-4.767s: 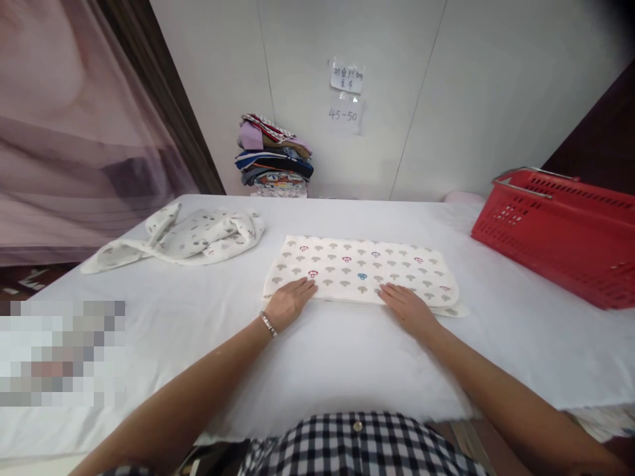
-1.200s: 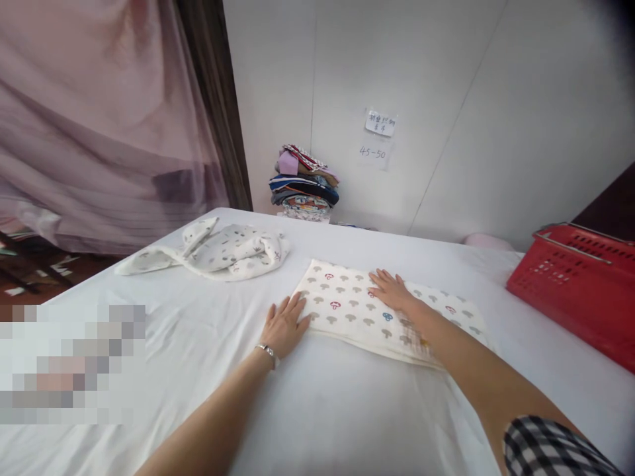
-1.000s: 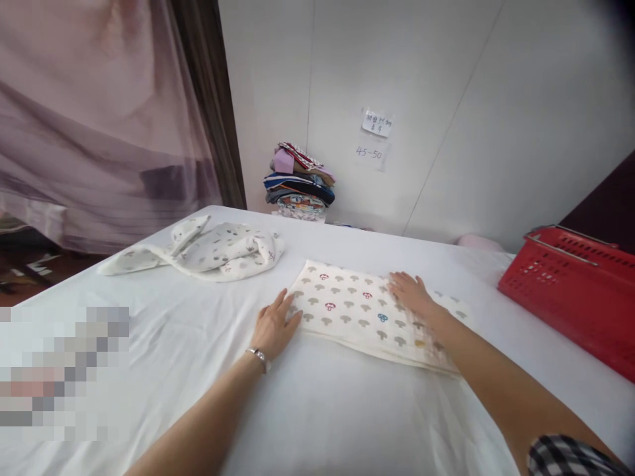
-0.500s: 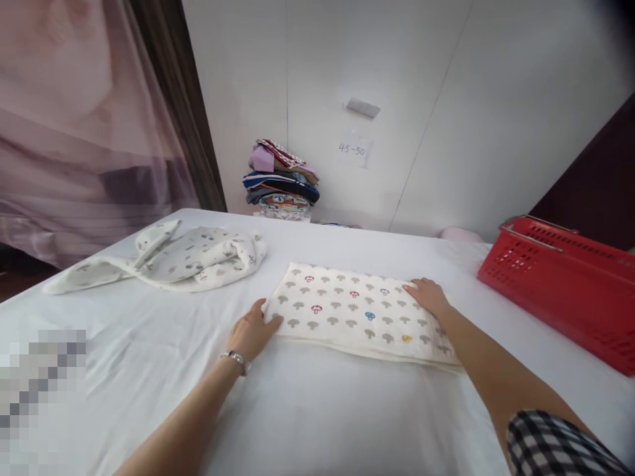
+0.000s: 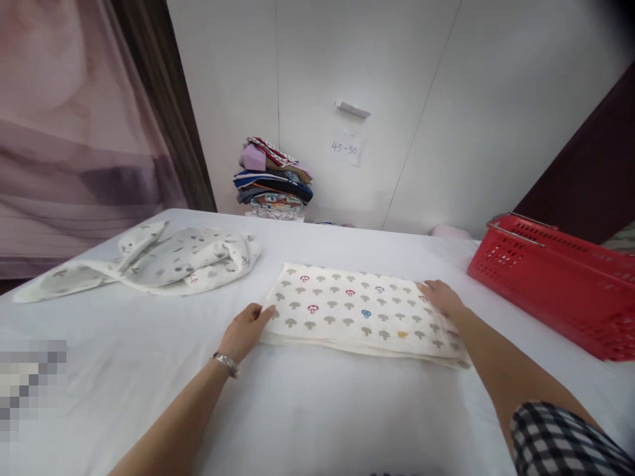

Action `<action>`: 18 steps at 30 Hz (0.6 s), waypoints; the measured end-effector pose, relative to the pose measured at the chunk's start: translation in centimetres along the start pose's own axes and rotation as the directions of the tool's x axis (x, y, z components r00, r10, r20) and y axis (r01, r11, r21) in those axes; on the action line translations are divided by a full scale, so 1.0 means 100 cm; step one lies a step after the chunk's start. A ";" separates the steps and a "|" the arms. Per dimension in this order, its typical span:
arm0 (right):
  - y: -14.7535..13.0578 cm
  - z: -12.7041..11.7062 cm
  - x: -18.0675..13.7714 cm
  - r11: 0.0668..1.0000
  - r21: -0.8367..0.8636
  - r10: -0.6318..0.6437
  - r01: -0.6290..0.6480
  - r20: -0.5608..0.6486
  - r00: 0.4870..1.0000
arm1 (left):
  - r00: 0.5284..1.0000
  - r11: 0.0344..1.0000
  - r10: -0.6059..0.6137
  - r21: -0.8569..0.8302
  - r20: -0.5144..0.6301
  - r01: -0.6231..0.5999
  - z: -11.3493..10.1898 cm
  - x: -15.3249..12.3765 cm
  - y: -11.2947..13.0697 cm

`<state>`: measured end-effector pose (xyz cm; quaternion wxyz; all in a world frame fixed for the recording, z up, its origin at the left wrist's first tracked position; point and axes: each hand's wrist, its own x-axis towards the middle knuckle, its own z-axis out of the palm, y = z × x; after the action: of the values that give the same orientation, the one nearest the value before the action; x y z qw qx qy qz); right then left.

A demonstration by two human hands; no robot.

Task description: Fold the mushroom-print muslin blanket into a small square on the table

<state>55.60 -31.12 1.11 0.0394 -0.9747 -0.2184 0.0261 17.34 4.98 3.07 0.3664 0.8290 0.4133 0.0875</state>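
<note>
A folded white cloth (image 5: 347,311) with a print of grey mushrooms and a few red, blue and yellow ones lies flat in front of me. At its left edge is my left hand (image 5: 245,330), closed on the border with the thumb on top; its other fingertips are partly hidden. My right hand (image 5: 443,299) rests on the right end of the cloth, fingers stretched out over the far corner. Farther left lies a crumpled white cloth (image 5: 198,261) with a grey leaf-like print, apart from both hands.
A white-covered table (image 5: 307,410) bears everything. The red plastic basket (image 5: 550,284) with metal handles stands at the right. Behind the table is a stack of folded clothes (image 5: 272,175) against the white wall, near a paper label (image 5: 346,149) reading 45-50. A curtain (image 5: 74,132) hangs at left.
My right hand has slid right along the cloth, uncovering another red mushroom. The left hand has drawn closer around the left edge. The view has shifted slightly.
</note>
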 end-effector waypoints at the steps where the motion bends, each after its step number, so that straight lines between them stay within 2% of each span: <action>1: 0.008 -0.002 -0.003 0.999 0.013 0.040 -0.040 0.006 0.999 | 1.000 0.999 -0.007 -0.041 0.007 0.007 0.001 0.002 -0.002; 4: 0.027 -0.006 -0.014 0.984 0.055 0.170 -0.171 0.019 0.985 | 0.999 0.985 -0.029 -0.167 0.041 0.035 0.003 0.008 -0.008; 7: 0.036 -0.006 -0.028 0.962 0.097 0.253 -0.255 0.035 0.967 | 0.998 0.983 -0.029 -0.178 0.047 0.037 0.004 0.012 -0.012; 13: 0.036 -0.001 -0.064 0.915 0.262 0.299 -0.306 0.070 0.952 | 0.997 0.992 -0.035 -0.124 -0.076 0.025 -0.003 0.013 -0.011; 18: 0.019 0.003 -0.096 0.922 0.291 0.234 -0.255 0.107 0.966 | 0.979 0.999 -0.042 -0.015 -0.199 0.040 -0.027 0.014 -0.024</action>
<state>47.68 -36.90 0.97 0.1769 -0.9752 -0.0897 0.0980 15.56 8.36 3.16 0.3293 0.8055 0.4645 0.1647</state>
